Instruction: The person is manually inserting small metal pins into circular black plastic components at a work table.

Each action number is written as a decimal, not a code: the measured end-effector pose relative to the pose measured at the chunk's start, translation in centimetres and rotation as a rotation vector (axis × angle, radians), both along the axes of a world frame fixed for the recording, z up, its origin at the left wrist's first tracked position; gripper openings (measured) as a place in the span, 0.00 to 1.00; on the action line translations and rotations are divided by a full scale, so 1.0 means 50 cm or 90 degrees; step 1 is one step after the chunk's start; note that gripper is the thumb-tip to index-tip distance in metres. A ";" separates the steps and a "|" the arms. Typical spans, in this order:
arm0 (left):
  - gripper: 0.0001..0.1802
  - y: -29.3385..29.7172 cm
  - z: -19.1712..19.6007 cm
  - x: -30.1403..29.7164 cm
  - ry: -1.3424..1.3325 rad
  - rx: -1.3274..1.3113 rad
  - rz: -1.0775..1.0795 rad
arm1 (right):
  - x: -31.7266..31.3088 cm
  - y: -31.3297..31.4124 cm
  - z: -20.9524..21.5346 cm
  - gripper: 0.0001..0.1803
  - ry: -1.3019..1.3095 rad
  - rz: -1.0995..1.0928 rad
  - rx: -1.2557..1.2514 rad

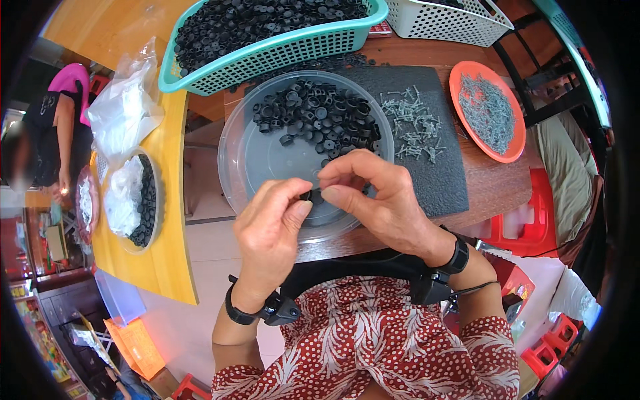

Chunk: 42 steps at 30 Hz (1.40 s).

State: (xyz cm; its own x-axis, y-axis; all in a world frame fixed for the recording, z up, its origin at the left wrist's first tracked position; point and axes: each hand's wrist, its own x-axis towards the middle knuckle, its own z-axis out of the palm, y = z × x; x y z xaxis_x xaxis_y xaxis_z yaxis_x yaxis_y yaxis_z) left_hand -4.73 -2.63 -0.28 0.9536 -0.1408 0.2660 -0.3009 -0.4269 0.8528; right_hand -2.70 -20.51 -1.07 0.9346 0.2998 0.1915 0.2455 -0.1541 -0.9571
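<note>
Both hands hover over the near rim of a clear round plastic tub (233, 167) that holds a heap of small black plastic caps (320, 113). Between thumb and forefinger, my left hand (270, 223) pinches a small black plastic part (306, 195), mostly covered by the fingertips. Close beside it, my right hand (380, 197) has its thumb and forefinger drawn together in a pinch. What lies between those right fingertips, if anything, is too small to make out. To the right of the tub, loose metal screws (413, 123) are scattered on a dark foam mat (437, 190).
An orange plate (455, 87) of screws sits at the right. Behind the tub stand a teal basket (280, 57) full of black parts and a white basket (447, 23). Left, a yellow table (175, 220) bears a bag and a tub. Another person (50, 133) works at far left.
</note>
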 end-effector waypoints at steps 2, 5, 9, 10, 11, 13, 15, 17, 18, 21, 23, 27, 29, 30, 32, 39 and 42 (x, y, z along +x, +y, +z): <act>0.10 -0.009 0.007 0.000 -0.102 0.097 -0.017 | -0.005 0.011 0.002 0.09 0.116 0.007 0.101; 0.11 -0.020 0.013 -0.004 -0.140 0.092 -0.006 | -0.007 0.019 -0.005 0.07 0.157 -0.014 0.188; 0.12 -0.021 0.016 -0.009 -0.092 0.023 0.025 | -0.013 0.019 0.001 0.07 0.238 0.000 0.317; 0.12 -0.019 0.014 -0.008 -0.110 0.037 0.019 | -0.015 0.018 0.006 0.07 0.270 0.016 0.327; 0.12 -0.018 0.013 -0.007 -0.128 0.050 0.014 | -0.016 0.019 0.004 0.07 0.270 0.015 0.327; 0.12 -0.019 0.014 -0.002 -0.145 0.049 0.000 | -0.016 0.021 0.000 0.07 0.261 0.007 0.349; 0.12 -0.017 0.014 0.000 -0.163 0.049 -0.014 | -0.018 0.019 0.002 0.06 0.264 -0.001 0.346; 0.11 -0.009 0.009 0.000 -0.060 -0.082 -0.042 | -0.018 0.019 0.002 0.06 0.265 -0.010 0.343; 0.11 -0.006 0.003 -0.003 -0.060 -0.082 -0.043 | -0.019 0.018 0.000 0.06 0.260 -0.003 0.357; 0.11 -0.008 -0.007 -0.011 0.117 -0.309 -0.024 | -0.023 0.017 -0.005 0.06 0.244 0.006 0.357; 0.11 -0.020 -0.005 -0.015 0.257 -0.493 0.022 | -0.027 0.017 -0.002 0.06 0.233 0.008 0.343; 0.11 -0.029 -0.016 -0.014 0.248 -0.474 -0.002 | -0.033 0.019 0.008 0.05 0.153 -0.045 0.315; 0.11 -0.029 -0.019 -0.019 0.216 -0.457 -0.005 | -0.037 0.016 0.012 0.07 0.180 -0.063 0.280; 0.11 -0.031 -0.023 -0.019 0.181 -0.432 0.007 | -0.038 0.017 0.012 0.07 0.183 -0.075 0.280; 0.11 -0.036 -0.029 -0.018 0.188 -0.442 0.006 | -0.038 0.015 0.005 0.06 0.180 -0.063 0.283; 0.14 -0.049 -0.018 -0.011 0.241 -0.478 0.007 | -0.042 0.005 -0.013 0.07 0.148 -0.089 0.222; 0.13 -0.051 -0.019 -0.009 0.249 -0.482 0.012 | -0.045 -0.018 -0.006 0.08 0.050 -0.127 0.128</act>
